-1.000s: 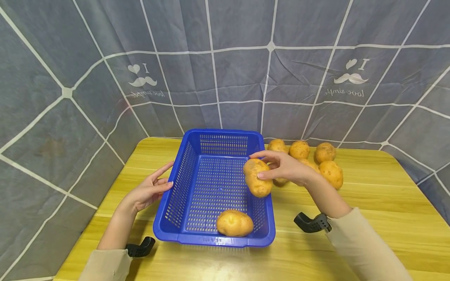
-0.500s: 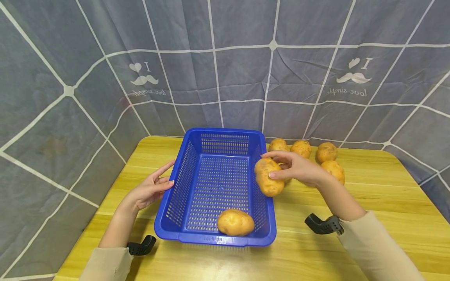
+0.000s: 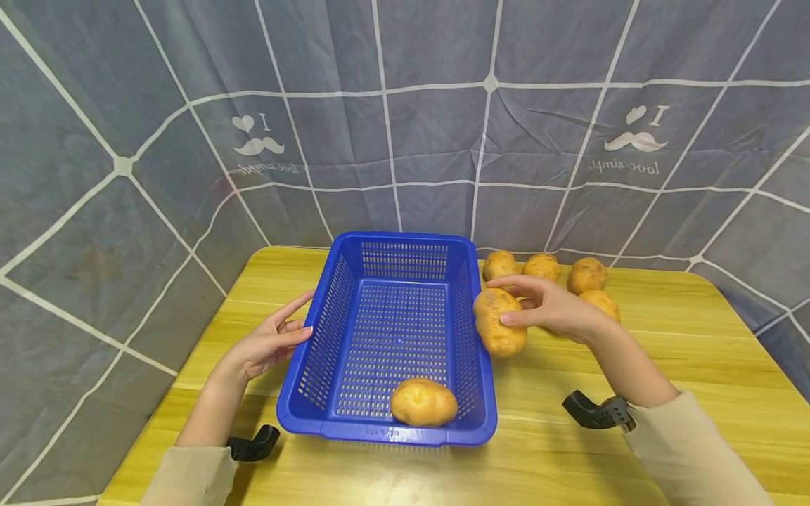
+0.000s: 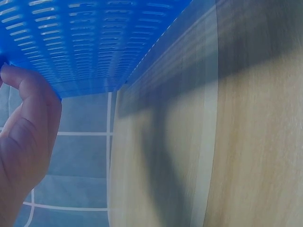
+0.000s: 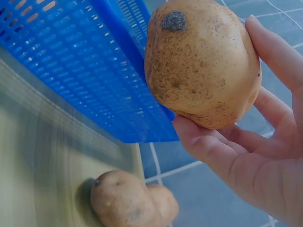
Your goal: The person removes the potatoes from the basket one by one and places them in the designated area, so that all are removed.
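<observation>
A blue plastic basket (image 3: 401, 337) with slotted walls stands on the table. One potato (image 3: 424, 403) lies in its front right corner. My left hand (image 3: 268, 344) is at the basket's left rim, its thumb against the rim and the other fingers partly hidden; the left wrist view shows this hand (image 4: 31, 123) beside the slotted wall. Just outside the right rim, my right hand (image 3: 550, 309) grips a larger potato (image 3: 500, 325) between thumb and fingers. Seen in the right wrist view, that potato (image 5: 203, 64) has a dark grey patch and is held above the table.
Behind and beside my right hand are several more potatoes (image 3: 587, 275), partly covered by the hand. The wooden table (image 3: 683, 393) ends at the back against a grey curtain (image 3: 436, 133) with white lines. Black wrist mounts (image 3: 595, 411) sit on both wrists.
My right hand has moved right with its potato, from over the basket's right rim to just outside it. The left hand, the basket and the potato inside have stayed in place.
</observation>
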The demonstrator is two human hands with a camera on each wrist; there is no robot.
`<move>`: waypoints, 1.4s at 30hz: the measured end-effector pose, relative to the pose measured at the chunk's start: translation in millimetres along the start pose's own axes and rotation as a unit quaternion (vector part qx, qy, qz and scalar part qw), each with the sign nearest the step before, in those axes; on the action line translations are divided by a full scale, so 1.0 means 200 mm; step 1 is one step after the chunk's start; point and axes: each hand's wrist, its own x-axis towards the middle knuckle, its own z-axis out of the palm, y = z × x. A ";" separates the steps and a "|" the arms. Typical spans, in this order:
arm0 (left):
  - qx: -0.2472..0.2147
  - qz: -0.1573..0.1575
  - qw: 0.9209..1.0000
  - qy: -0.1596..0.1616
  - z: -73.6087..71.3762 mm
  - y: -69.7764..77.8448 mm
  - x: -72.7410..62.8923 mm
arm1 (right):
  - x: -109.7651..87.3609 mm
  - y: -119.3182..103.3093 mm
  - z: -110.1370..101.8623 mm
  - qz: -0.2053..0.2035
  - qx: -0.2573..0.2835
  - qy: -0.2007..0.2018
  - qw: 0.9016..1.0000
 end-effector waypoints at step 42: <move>-0.038 0.002 0.999 -0.021 -0.01 -0.01 0.01 | -0.17 0.33 -0.02 0.060 0.036 0.016 0.997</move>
